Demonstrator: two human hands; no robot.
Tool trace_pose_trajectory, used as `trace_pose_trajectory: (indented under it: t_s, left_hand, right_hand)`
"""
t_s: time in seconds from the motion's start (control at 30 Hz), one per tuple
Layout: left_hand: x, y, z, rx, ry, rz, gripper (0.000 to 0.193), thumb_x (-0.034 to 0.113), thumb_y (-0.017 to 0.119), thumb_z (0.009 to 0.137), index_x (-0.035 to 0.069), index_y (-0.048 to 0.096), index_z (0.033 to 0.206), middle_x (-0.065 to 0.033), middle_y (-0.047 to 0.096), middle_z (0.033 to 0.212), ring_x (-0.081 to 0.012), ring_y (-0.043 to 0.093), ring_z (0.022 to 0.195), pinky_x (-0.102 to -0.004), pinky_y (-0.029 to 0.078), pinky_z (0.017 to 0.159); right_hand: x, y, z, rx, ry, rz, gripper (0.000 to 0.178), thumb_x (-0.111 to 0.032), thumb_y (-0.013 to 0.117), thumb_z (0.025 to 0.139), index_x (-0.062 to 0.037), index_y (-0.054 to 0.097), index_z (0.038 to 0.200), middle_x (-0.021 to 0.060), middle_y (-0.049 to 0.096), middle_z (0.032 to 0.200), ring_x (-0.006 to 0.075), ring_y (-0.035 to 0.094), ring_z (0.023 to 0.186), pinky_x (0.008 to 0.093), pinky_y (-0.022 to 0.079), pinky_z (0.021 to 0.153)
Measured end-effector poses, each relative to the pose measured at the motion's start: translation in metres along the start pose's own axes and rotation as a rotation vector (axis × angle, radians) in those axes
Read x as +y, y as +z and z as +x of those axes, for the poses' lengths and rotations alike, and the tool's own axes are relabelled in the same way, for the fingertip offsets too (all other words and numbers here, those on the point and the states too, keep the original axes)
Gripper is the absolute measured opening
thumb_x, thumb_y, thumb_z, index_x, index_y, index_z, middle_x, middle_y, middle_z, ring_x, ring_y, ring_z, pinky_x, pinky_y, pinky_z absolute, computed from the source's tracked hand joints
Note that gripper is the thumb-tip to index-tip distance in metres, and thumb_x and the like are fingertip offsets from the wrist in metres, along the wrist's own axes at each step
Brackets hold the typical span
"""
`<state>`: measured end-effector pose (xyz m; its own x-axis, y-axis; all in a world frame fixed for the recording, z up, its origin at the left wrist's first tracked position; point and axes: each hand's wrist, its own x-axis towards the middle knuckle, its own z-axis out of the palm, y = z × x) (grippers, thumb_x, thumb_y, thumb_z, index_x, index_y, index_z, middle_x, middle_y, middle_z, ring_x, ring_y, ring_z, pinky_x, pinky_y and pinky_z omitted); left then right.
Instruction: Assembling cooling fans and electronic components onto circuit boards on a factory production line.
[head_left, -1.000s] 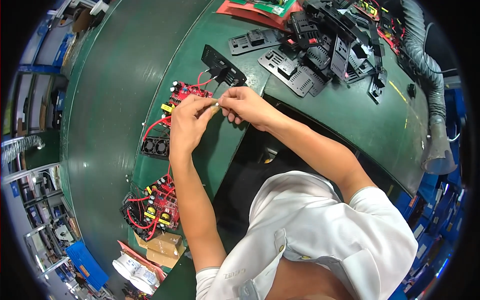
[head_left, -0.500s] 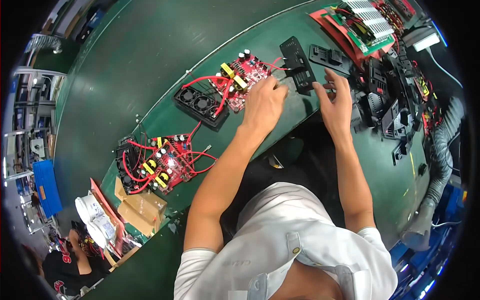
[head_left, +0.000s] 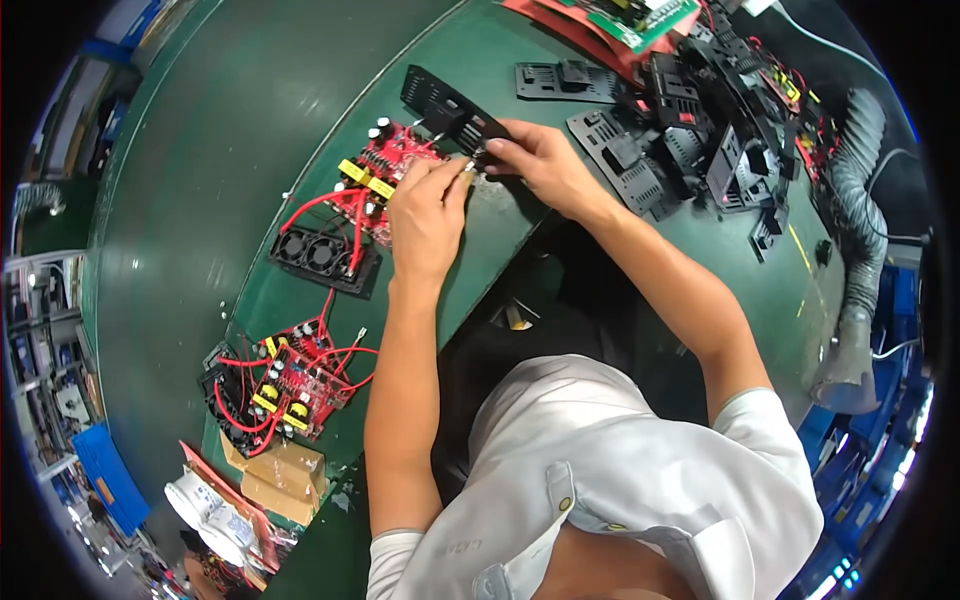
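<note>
My right hand (head_left: 545,168) grips the lower right end of a black slotted end panel (head_left: 440,105), thumb in front, holding it tilted above the bench. My left hand (head_left: 428,218) is closed in a pinch beside that end. A small silvery terminal (head_left: 470,166) shows at its fingertips; the wire behind it is mostly hidden. Left of the panel lies a red circuit board (head_left: 385,160) with yellow-wrapped parts and capacitors, partly covered by my left hand. Thick red wires run from it to a black twin-fan unit (head_left: 322,255). Thin wires link board and panel.
Another red board assembly (head_left: 290,380) with fans lies nearer on the left, by an opened cardboard box (head_left: 275,478). Loose black panels (head_left: 625,165) are heaped on the right. Behind them stand green circuit boards (head_left: 650,25). A grey flexible duct (head_left: 860,220) rises at the right edge.
My right hand has taken hold of the black panel, which now tilts toward the left. My left hand has moved to the panel's near end. The whole view has shifted and turned.
</note>
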<state>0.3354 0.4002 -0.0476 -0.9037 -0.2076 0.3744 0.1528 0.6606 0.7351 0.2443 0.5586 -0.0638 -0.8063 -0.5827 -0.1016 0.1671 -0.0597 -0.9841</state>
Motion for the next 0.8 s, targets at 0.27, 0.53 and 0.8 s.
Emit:
trace_pose_trajectory:
  t_s: [0.27, 0.53, 0.8]
  left_hand:
    - [-0.004, 0.006, 0.003, -0.030, -0.100, -0.113, 0.018, 0.001, 0.070, 0.085, -0.001, 0.074, 0.102, -0.0103, 0.067, 0.090, -0.0209, 0.065, 0.078, -0.0315, 0.051, 0.070]
    - [-0.005, 0.008, 0.003, -0.025, -0.109, -0.101, 0.019, 0.000, 0.070, 0.084, 0.001, 0.074, 0.103, -0.0095, 0.068, 0.091, -0.0195, 0.065, 0.082, -0.0307, 0.050, 0.075]
    - [-0.001, 0.011, 0.000, 0.028, 0.070, 0.069, 0.013, 0.003, 0.071, 0.085, 0.000, 0.073, 0.097, -0.0122, 0.065, 0.086, -0.0275, 0.064, 0.077, -0.0355, 0.050, 0.070]
  right_hand:
    - [0.007, 0.009, -0.009, 0.089, -0.107, -0.132, 0.033, -0.011, 0.055, 0.102, 0.0047, 0.059, 0.131, 0.0034, 0.068, 0.104, 0.0085, 0.061, 0.090, 0.0254, 0.051, 0.084]
    - [0.008, 0.010, -0.013, 0.145, -0.103, -0.186, 0.033, -0.011, 0.059, 0.100, 0.0033, 0.061, 0.129, 0.0028, 0.070, 0.096, 0.0074, 0.060, 0.084, 0.0258, 0.052, 0.076]
    - [0.007, 0.021, -0.022, 0.285, -0.532, -0.598, 0.033, -0.004, 0.062, 0.093, 0.0022, 0.062, 0.125, 0.0249, 0.067, 0.092, 0.0401, 0.065, 0.078, 0.0390, 0.052, 0.069]
